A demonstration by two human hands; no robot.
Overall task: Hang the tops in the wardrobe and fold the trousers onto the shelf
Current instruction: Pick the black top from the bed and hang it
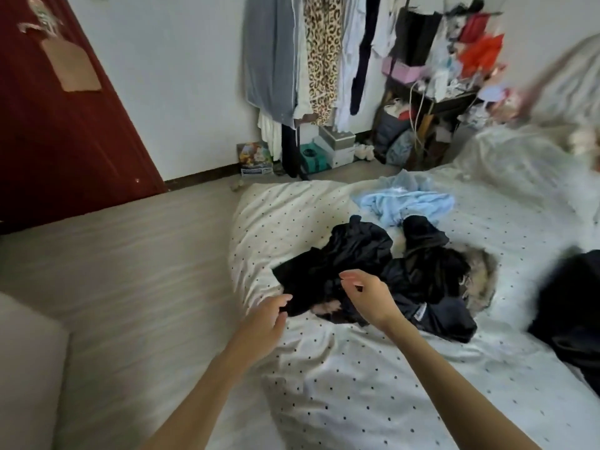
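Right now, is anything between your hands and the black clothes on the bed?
No. Both the left hand and the right hand are already at the near edge of the black clothes pile on the dotted bedsheet, with nothing visible lying over it.

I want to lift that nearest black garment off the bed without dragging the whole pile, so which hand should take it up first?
Probably the left hand: its fingers already pinch the near corner of the black garment, at the pile's free edge. The right hand hovers above the middle of the pile.
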